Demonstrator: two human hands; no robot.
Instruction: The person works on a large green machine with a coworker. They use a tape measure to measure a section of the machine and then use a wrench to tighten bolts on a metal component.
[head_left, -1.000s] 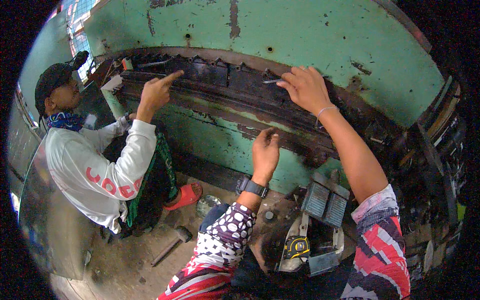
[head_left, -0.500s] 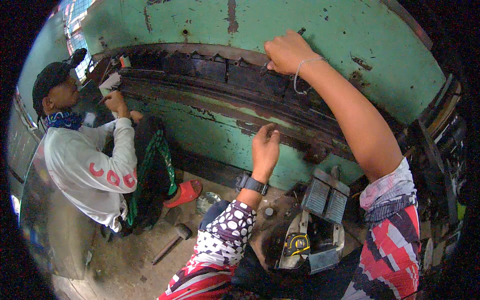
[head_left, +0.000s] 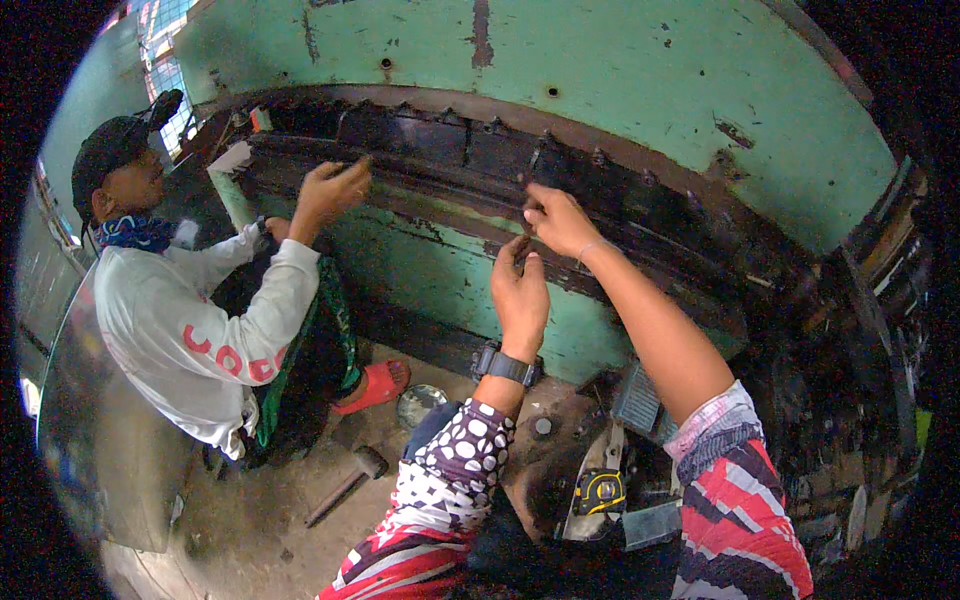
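Note:
My right hand [head_left: 562,224] is closed at the front of a long dark metal channel [head_left: 430,165]; whatever its fingers hold is too dark to make out. A thin dark piece [head_left: 537,155] stands just above its fingertips, beside a row of small bolts [head_left: 598,156] along the channel's upper edge. Just below and to the left, my left hand [head_left: 520,300] is curled with thumb and fingers together; what they pinch, if anything, is hidden. The two hands nearly touch. Behind the channel rises a green panel [head_left: 620,60] with chipped paint.
To the left a co-worker [head_left: 190,310] in a white sleeve sits low, one hand raised near the channel. On the floor lie a mallet [head_left: 350,484], a round metal tin [head_left: 420,402] and a yellow-black tape measure [head_left: 600,491]. Metal pedals [head_left: 636,398] stand below my right forearm.
My right hand has come down from the green panel to beside my left hand; the dark bar-like tool it held no longer shows clearly. The co-worker's hand has moved right.

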